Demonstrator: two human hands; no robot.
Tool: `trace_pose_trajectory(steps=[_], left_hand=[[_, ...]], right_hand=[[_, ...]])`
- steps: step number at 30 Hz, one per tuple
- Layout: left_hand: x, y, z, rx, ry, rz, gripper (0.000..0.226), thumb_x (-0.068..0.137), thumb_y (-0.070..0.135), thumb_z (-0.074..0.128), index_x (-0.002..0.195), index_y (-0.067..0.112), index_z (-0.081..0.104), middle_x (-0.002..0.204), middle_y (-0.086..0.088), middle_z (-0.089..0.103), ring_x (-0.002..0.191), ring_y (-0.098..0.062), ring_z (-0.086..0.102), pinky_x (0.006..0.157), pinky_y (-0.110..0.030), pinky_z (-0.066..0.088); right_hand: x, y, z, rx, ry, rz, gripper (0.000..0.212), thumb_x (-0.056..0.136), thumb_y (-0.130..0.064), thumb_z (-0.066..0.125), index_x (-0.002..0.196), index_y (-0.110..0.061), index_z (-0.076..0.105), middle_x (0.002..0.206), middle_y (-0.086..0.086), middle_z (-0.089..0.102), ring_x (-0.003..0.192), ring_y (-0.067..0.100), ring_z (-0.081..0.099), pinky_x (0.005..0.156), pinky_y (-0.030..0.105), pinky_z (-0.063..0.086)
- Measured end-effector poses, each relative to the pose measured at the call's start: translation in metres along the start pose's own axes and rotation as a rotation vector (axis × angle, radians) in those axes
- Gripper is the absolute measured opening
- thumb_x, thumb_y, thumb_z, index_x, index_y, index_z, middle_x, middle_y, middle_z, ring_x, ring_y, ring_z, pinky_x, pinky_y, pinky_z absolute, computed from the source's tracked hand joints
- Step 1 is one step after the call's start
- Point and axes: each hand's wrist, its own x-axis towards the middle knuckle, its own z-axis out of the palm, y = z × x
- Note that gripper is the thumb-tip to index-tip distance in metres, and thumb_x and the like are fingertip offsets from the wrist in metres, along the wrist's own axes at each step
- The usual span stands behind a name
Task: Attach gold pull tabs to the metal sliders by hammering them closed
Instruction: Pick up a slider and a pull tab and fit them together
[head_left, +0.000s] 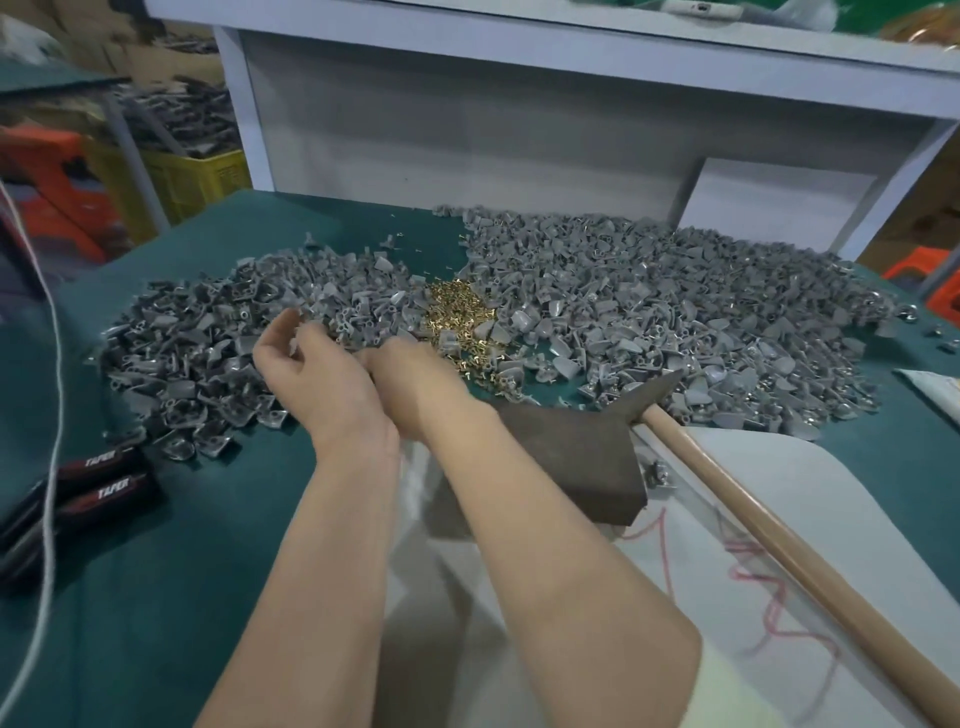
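Green-clothed table (249, 545), pale cabinet (467, 130) at its far edge; left rear, yellow crate (192, 182) heaped with dark metal parts, orange plastic stool (52, 171) beside it. On the cloth: two broad heaps of grey metal sliders (675, 312); small pile of gold pull tabs (460, 312) between them; hammer (779, 530) with head against dark metal block (576, 457). Left hand (306, 374) and right hand (410, 379) touching side by side at the heaps' near edge, fingers curled; anything gripped not discernible.

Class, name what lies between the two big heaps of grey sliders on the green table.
A small pile of gold pull tabs lies between the left heap and the right heap, bordering both; the head view shows it.
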Motion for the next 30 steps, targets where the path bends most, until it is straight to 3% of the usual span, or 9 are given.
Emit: trace_pose_trajectory(steps=[5, 8, 14, 15, 17, 19, 23, 27, 30], left_hand=[[0.001, 0.000, 0.000, 0.009, 0.011, -0.012, 0.017, 0.093, 0.008, 0.041, 0.104, 0.019, 0.048, 0.091, 0.008, 0.048, 0.071, 0.001, 0.045, 0.052, -0.001, 0.035], [0.002, -0.003, -0.001, 0.061, -0.065, 0.004, 0.018, 0.093, 0.008, 0.043, 0.106, 0.019, 0.047, 0.105, 0.003, 0.051, 0.090, -0.005, 0.050, 0.072, -0.007, 0.038], [-0.022, -0.013, 0.006, 0.339, -0.659, -0.015, 0.017, 0.095, 0.011, 0.050, 0.104, 0.022, 0.058, 0.092, 0.005, 0.065, 0.084, -0.006, 0.061, 0.079, -0.018, 0.048], [-0.027, -0.015, 0.007, 0.388, -0.757, -0.004, 0.016, 0.096, 0.014, 0.050, 0.101, 0.025, 0.061, 0.087, 0.006, 0.068, 0.080, -0.006, 0.064, 0.079, -0.019, 0.050], [-0.036, -0.016, 0.008, 0.441, -0.922, 0.037, 0.019, 0.098, 0.019, 0.048, 0.093, 0.028, 0.064, 0.071, 0.008, 0.070, 0.069, -0.002, 0.065, 0.068, -0.014, 0.049], [-0.043, -0.018, 0.008, 0.442, -1.036, 0.065, 0.021, 0.098, 0.019, 0.047, 0.088, 0.025, 0.065, 0.062, 0.008, 0.068, 0.060, 0.000, 0.063, 0.058, -0.010, 0.046], [-0.048, -0.020, 0.007, 0.447, -1.108, 0.108, 0.014, 0.093, 0.014, 0.056, 0.082, 0.019, 0.064, 0.067, 0.007, 0.067, 0.061, -0.001, 0.062, 0.062, -0.011, 0.047], [-0.046, -0.023, 0.006, 0.561, -1.104, 0.174, 0.013, 0.087, 0.007, 0.065, 0.083, 0.020, 0.064, 0.083, 0.008, 0.069, 0.081, 0.000, 0.065, 0.076, -0.013, 0.050], [-0.047, -0.026, 0.006, 0.658, -1.082, 0.265, 0.017, 0.086, 0.011, 0.067, 0.080, 0.026, 0.061, 0.086, 0.010, 0.068, 0.089, -0.005, 0.066, 0.086, -0.020, 0.051]], right_hand=[[0.018, -0.007, 0.015, -0.062, 0.080, 0.056, 0.029, 0.096, -0.012, 0.041, 0.118, -0.004, 0.057, 0.125, 0.017, 0.051, 0.115, 0.035, 0.051, 0.090, 0.040, 0.042], [0.015, 0.000, 0.003, 0.145, 0.196, 0.104, 0.026, 0.088, 0.000, 0.045, 0.109, -0.004, 0.060, 0.109, 0.018, 0.061, 0.101, 0.033, 0.060, 0.074, 0.033, 0.044], [-0.045, 0.059, -0.055, 0.802, 0.452, 0.240, 0.027, 0.086, -0.008, 0.064, 0.112, -0.012, 0.058, 0.097, -0.002, 0.062, 0.093, 0.012, 0.062, 0.082, 0.022, 0.050], [-0.062, 0.068, -0.061, 0.841, 0.455, 0.231, 0.022, 0.085, -0.009, 0.066, 0.106, -0.012, 0.061, 0.094, -0.001, 0.065, 0.085, 0.008, 0.063, 0.076, 0.016, 0.051], [-0.092, 0.078, -0.066, 0.879, 0.428, 0.200, 0.011, 0.084, -0.007, 0.067, 0.092, -0.014, 0.066, 0.087, -0.001, 0.068, 0.069, 0.001, 0.062, 0.061, 0.007, 0.047], [-0.110, 0.083, -0.063, 0.926, 0.423, 0.163, 0.017, 0.083, 0.000, 0.066, 0.084, -0.017, 0.064, 0.083, -0.001, 0.068, 0.071, 0.004, 0.063, 0.066, 0.009, 0.048], [-0.119, 0.088, -0.047, 0.957, 0.443, 0.131, 0.023, 0.082, 0.006, 0.063, 0.083, -0.017, 0.063, 0.088, 0.011, 0.068, 0.090, 0.025, 0.065, 0.085, 0.033, 0.051], [-0.120, 0.097, -0.042, 1.012, 0.474, 0.163, 0.023, 0.086, 0.000, 0.061, 0.091, -0.022, 0.061, 0.098, -0.002, 0.069, 0.091, 0.006, 0.065, 0.082, 0.019, 0.051], [-0.118, 0.100, -0.040, 0.953, 0.492, 0.200, 0.021, 0.087, -0.004, 0.063, 0.093, -0.024, 0.062, 0.094, -0.005, 0.068, 0.090, 0.007, 0.065, 0.085, 0.022, 0.052]])
